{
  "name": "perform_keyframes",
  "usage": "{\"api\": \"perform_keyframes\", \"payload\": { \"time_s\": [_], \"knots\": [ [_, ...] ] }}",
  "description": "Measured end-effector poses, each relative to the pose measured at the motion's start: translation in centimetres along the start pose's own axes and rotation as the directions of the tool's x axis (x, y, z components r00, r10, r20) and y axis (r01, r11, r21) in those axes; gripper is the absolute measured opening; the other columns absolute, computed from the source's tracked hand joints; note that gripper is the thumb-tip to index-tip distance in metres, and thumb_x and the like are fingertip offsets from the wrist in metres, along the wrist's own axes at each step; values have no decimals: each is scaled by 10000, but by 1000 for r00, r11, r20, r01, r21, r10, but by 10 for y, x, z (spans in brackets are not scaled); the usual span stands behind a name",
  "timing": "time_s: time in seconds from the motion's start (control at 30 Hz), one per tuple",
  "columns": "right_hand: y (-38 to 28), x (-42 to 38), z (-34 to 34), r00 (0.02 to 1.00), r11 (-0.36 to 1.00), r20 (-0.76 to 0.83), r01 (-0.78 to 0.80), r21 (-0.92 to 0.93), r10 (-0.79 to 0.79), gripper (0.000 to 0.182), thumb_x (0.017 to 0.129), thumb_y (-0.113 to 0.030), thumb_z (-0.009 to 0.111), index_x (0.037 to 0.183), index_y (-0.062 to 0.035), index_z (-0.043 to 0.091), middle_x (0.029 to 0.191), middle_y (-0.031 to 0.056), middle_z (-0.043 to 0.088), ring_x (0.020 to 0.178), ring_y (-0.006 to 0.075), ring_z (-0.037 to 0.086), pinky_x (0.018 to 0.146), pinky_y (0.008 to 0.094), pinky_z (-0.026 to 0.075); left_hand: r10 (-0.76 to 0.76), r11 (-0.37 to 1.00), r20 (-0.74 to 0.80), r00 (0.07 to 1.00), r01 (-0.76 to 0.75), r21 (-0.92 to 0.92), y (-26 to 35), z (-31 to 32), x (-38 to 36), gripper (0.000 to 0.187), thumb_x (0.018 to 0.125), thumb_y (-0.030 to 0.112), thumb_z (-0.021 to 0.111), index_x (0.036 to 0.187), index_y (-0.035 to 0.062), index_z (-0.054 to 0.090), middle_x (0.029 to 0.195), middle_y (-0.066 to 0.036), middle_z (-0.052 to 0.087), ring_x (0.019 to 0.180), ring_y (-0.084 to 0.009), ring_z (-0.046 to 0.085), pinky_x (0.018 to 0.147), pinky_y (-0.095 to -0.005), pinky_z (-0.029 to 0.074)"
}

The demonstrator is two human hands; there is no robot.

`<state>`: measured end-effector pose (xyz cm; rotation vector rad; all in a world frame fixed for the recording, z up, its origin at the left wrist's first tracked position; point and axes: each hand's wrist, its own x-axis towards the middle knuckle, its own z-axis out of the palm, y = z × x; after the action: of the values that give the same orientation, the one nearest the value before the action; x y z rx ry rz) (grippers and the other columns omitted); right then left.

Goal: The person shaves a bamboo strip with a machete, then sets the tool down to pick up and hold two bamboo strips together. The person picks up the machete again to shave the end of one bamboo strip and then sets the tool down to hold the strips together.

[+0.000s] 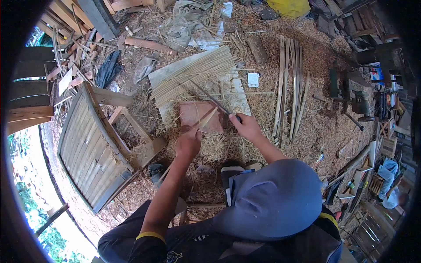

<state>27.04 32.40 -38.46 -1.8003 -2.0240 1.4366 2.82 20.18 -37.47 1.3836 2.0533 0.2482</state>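
Note:
My right hand (247, 128) is closed round the dark handle of a long knife (209, 97), whose narrow blade points up and to the left. In my closed left hand (188, 143) is a pale bamboo strip (209, 118), slanting up to the right over a reddish block (189, 115). The blade passes close above the strip's far end. Thin shavings lie around the block. Just beyond it, a bundle of thin sticks (193, 72) is spread on a whitish sheet (240, 97).
Long split strips (288, 83) lie to the right on a shaving-covered floor. A slatted wooden panel (94, 151) leans at the left near scrap wood. A small white paper (253, 79) lies beyond the block. At the far right, another person (390, 184) is near cluttered shelves.

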Motion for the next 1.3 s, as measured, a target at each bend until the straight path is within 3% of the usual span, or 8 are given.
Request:
{"api": "perform_keyframes", "payload": {
  "time_s": [0.27, 0.37, 0.47, 0.53, 0.67, 0.97, 1.07, 1.3],
  "knots": [
    [2, -16, 8, 980, 846, -177, 16, 533, 93, 435, 947, -395, 712, 757, -23, 587, 563, 22, 514, 507, 126, 545, 492, 346, 432, 88, 883, -142, 986, -143, -448, 44, -22, -9, 176, 1001, 197, 565, 1123, 72, 584, 857, -253, 668, 776, -467, 657, 659, -564, 467],
    [-41, -42, -22, 965, 646, -99, -84, 758, 242, 335, 927, -283, 757, 772, -56, 565, 550, -20, 505, 426, 79, 469, 406, 289, 366, 103, 939, -126, 987, -138, -314, 74, -49, -12, 273, 993, 201, 575, 1232, 71, 559, 892, -277, 659, 802, -486, 644, 679, -526, 501],
    [-57, -55, -36, 946, 572, -179, -9, 820, 271, 296, 912, -236, 776, 810, -65, 557, 542, -28, 493, 387, 71, 433, 370, 265, 333, 214, 958, -211, 954, -247, -146, 85, -53, -12, 285, 1002, 229, 584, 1246, 86, 548, 852, -259, 660, 749, -497, 632, 644, -514, 498],
    [-70, -67, -46, 928, 509, -183, -9, 861, 325, 265, 911, -227, 776, 895, -36, 594, 554, -32, 487, 396, 76, 426, 378, 267, 334, 223, 931, -161, 961, -259, -257, 104, -73, -13, 298, 1014, 206, 560, 1283, 85, 518, 845, -246, 668, 749, -471, 650, 639, -506, 496],
    [-81, -104, -61, 920, 474, -239, 69, 878, 309, 276, 916, -226, 770, 1009, -4, 635, 570, -26, 490, 396, 84, 410, 384, 276, 333, 368, 805, -193, 910, -415, -425, 109, -74, -23, 382, 1035, 188, 531, 1380, 63, 427, 813, -220, 640, 705, -359, 666, 654, -441, 507],
    [-139, -225, -131, 851, 587, -520, 381, 714, 80, 218, 925, -231, 754, 977, -44, 654, 577, -40, 493, 411, 63, 423, 379, 260, 328, 322, 552, -196, 926, -352, -756, 156, -191, -176, 233, 1089, 205, 465, 1286, 93, 409, 825, -6, 523, 679, -83, 459, 599, -252, 416],
    [-192, -284, -178, 790, 579, -602, 546, 606, -115, 209, 942, -227, 733, 924, -47, 630, 577, -41, 496, 412, 56, 429, 382, 254, 333, 482, 329, -241, 842, -429, -841, 174, -243, -238, 173, 1099, 214, 444, 1238, 119, 406, 729, 40, 421, 606, -42, 369, 518, -225, 295],
    [-282, -434, -220, 771, 506, -545, 632, 587, -329, 204, 995, -213, 654, 1034, -13, 636, 585, -29, 474, 400, 63, 425, 387, 257, 347, 498, 296, -334, 800, -519, -802, 196, -309, -381, 151, 1111, 223, 410, 1200, 100, 408, 677, 34, 401, 561, -42, 339, 499, -227, 268]
  ]
}}
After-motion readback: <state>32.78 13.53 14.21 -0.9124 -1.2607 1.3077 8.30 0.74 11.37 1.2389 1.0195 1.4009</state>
